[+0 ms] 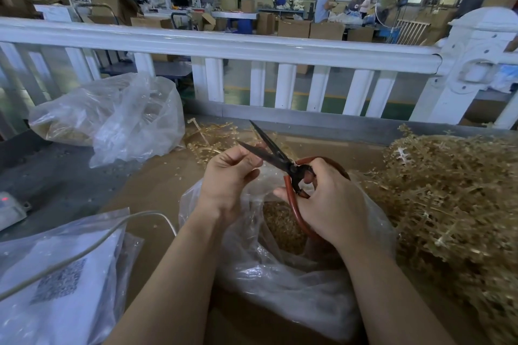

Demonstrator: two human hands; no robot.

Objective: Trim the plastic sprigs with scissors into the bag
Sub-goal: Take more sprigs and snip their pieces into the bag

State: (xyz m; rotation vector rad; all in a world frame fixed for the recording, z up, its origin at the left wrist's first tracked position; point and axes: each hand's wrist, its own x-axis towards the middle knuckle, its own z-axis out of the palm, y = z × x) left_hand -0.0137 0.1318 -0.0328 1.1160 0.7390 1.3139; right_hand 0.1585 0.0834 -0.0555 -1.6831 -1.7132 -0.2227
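Observation:
My right hand point(328, 204) grips the red-brown handles of black scissors point(269, 150), whose blades stand apart and point up-left. My left hand point(229, 176) is curled just left of the blades, its fingertips pinched together at the lower blade; whatever it pinches is too small to make out. Under both hands lies an open clear plastic bag point(280, 274) with tan trimmed pieces point(283, 227) inside. A big heap of tan plastic sprigs point(454, 204) fills the right side of the table. More loose sprigs point(213, 137) lie beyond the hands.
A second clear bag point(112, 120) holding tan pieces sits at the back left. A flat bag with printed labels point(56, 283) and a white cable point(84, 252) lie near left. A white railing point(252, 50) borders the table's far edge. People work far behind.

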